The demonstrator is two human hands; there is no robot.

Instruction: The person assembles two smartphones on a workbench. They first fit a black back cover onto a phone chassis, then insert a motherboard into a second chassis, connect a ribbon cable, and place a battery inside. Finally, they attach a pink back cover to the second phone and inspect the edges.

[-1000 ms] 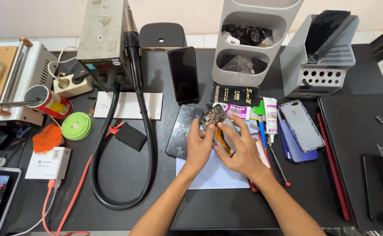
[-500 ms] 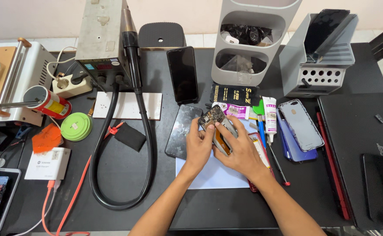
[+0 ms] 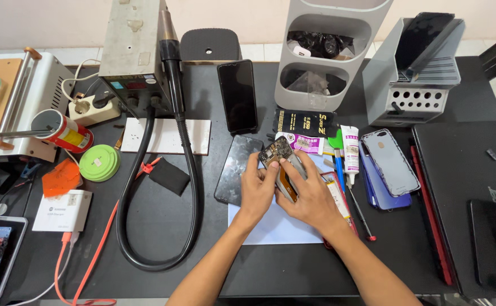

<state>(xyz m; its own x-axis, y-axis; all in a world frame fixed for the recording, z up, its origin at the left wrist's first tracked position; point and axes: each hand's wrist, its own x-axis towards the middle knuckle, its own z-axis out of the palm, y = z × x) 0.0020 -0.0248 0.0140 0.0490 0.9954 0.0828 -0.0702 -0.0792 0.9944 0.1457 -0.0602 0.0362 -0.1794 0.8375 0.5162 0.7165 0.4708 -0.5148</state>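
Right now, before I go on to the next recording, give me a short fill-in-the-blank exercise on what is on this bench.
1. Both hands, the left hand and the right hand, hold an opened ____ with its circuit board exposed.
2. The work lies over a sheet of ____ paper.
3. The round lid at the left of the bench is ____ in colour.
4. The black phone behind the hands is propped ____.

Missing words: phone; white; green; upright
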